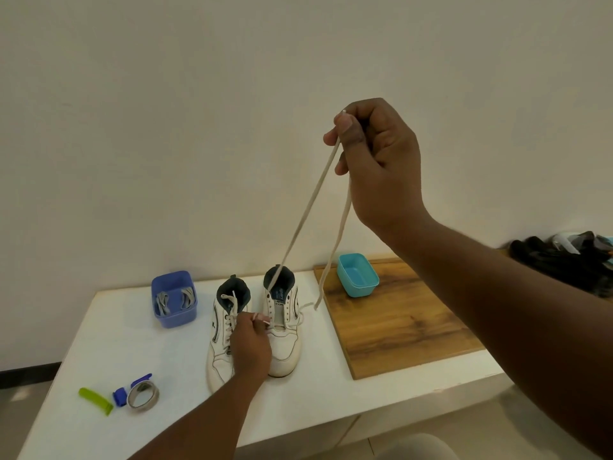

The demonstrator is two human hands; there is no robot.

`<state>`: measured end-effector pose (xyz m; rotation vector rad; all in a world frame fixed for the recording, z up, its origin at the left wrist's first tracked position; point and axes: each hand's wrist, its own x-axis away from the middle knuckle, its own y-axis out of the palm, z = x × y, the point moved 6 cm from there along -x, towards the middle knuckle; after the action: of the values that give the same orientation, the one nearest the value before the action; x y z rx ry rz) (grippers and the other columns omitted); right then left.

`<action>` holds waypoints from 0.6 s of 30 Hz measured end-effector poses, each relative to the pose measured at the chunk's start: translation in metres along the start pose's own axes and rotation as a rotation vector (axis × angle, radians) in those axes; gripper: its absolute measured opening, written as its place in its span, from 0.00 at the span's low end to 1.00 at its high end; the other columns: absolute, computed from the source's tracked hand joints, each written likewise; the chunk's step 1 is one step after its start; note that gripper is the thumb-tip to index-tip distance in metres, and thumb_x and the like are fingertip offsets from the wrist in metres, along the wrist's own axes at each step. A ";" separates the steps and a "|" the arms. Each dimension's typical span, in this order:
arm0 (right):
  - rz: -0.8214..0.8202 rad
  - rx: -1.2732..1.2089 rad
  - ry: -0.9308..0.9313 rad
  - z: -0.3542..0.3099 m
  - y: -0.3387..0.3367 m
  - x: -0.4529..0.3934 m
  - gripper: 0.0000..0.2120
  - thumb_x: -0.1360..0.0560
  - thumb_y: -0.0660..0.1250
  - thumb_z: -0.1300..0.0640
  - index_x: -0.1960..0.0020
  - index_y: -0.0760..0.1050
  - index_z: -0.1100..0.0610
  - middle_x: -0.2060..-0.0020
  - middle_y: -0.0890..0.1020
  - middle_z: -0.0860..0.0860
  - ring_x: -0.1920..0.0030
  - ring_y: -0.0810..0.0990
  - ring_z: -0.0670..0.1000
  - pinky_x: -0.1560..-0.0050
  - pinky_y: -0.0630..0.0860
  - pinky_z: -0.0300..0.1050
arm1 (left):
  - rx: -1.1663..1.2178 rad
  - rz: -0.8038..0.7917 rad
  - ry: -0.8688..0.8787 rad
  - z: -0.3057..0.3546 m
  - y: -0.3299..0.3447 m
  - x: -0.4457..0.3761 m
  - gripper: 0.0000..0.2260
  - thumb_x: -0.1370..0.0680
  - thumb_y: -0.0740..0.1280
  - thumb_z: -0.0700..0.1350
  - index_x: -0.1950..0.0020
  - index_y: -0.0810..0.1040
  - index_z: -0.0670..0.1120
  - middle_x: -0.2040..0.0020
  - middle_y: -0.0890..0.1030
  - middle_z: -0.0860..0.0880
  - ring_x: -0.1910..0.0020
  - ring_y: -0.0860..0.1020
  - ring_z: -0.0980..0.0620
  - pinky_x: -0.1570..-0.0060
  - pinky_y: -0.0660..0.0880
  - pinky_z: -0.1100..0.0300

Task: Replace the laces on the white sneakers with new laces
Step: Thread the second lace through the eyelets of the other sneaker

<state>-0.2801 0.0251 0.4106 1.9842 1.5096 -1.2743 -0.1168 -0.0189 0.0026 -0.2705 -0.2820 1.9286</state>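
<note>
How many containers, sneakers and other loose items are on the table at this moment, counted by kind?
Sneakers: 2, left sneaker and right sneaker
Tubs: 2, purple tub and teal tub
Wooden board: 1
Tape roll: 1
Green clip: 1
Lace being pulled out: 1
Total: 8

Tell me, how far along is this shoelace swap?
Early on. The right white sneaker shows mostly bare eyelets, so its old lace is nearly out. In hand: the right hand pinches that worn cream lace and lifts it high, while the left hand rests on the shoes. Left to do: the left white sneaker is still laced, and the grey laces wait in the blue plastic tub.
</note>
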 end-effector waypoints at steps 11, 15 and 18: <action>0.029 -0.047 -0.046 -0.010 -0.003 -0.005 0.06 0.15 0.60 0.62 0.48 0.75 0.61 0.58 0.83 0.57 0.64 0.80 0.46 0.65 0.76 0.41 | -0.098 -0.092 0.032 -0.001 0.007 -0.006 0.09 0.19 0.66 0.41 0.59 0.74 0.45 0.64 0.78 0.52 0.61 0.79 0.51 0.65 0.68 0.60; 0.091 -0.063 -0.009 -0.006 -0.011 -0.011 0.07 0.16 0.61 0.62 0.49 0.75 0.62 0.59 0.83 0.57 0.61 0.82 0.53 0.61 0.80 0.47 | -0.014 -0.011 0.007 -0.003 -0.001 -0.002 0.07 0.17 0.63 0.45 0.54 0.72 0.46 0.60 0.80 0.51 0.59 0.80 0.51 0.61 0.74 0.57; 0.134 -0.084 0.011 -0.005 -0.013 -0.015 0.07 0.16 0.61 0.62 0.49 0.76 0.63 0.59 0.83 0.58 0.56 0.84 0.55 0.54 0.81 0.51 | -0.062 -0.087 0.108 0.002 0.002 0.001 0.05 0.20 0.68 0.44 0.54 0.73 0.48 0.61 0.80 0.54 0.60 0.79 0.56 0.62 0.72 0.63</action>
<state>-0.2904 0.0246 0.4289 2.0046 1.3865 -1.1286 -0.1199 -0.0194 0.0038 -0.3959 -0.2773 1.8145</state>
